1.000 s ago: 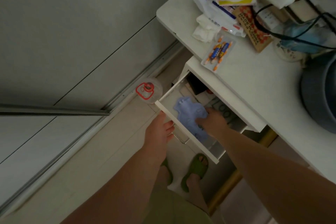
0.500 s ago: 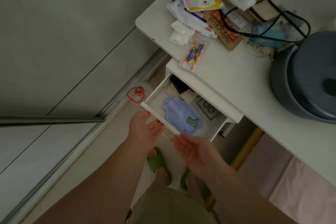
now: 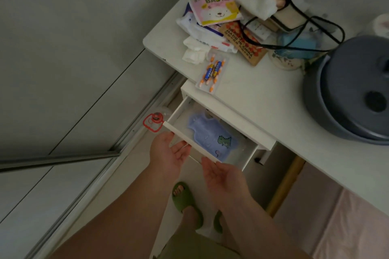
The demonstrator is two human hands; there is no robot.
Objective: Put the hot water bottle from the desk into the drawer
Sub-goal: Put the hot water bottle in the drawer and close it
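One hot water bottle point(image 3: 211, 135), pale blue with a little green dinosaur printed near its lower end, lies flat inside the open drawer point(image 3: 189, 141), so we judge the putting-in itself done. What remains, as we read it, is closing the drawer. We have our two hands at its white front panel: our left hand point(image 3: 168, 153) is loosely open with the fingers curled up under the panel's left part, touching it but not clamped on anything we can make out; our right hand point(image 3: 223, 176) is open, palm up, just below and in front of the panel's right end, empty, and we cannot tell whether it touches the panel. The next move calls for a level, even push from both hands so the drawer runs straight into its white housing under the tabletop point(image 3: 263, 99), with fingers kept clear of the gap.

Counting outward: one drawer stands open. On the tabletop we see one clear pack of small orange-capped tubes point(image 3: 212, 72), one pink "BABY" packet point(image 3: 216, 10) with a bear face, one black cord point(image 3: 311, 27) looping over the clutter, and one large grey round lidded pot point(image 3: 355, 90). On the floor beside the drawer lies one clear lid with a red ring point(image 3: 153, 121). Two green slippers point(image 3: 185, 204) show below our hands.
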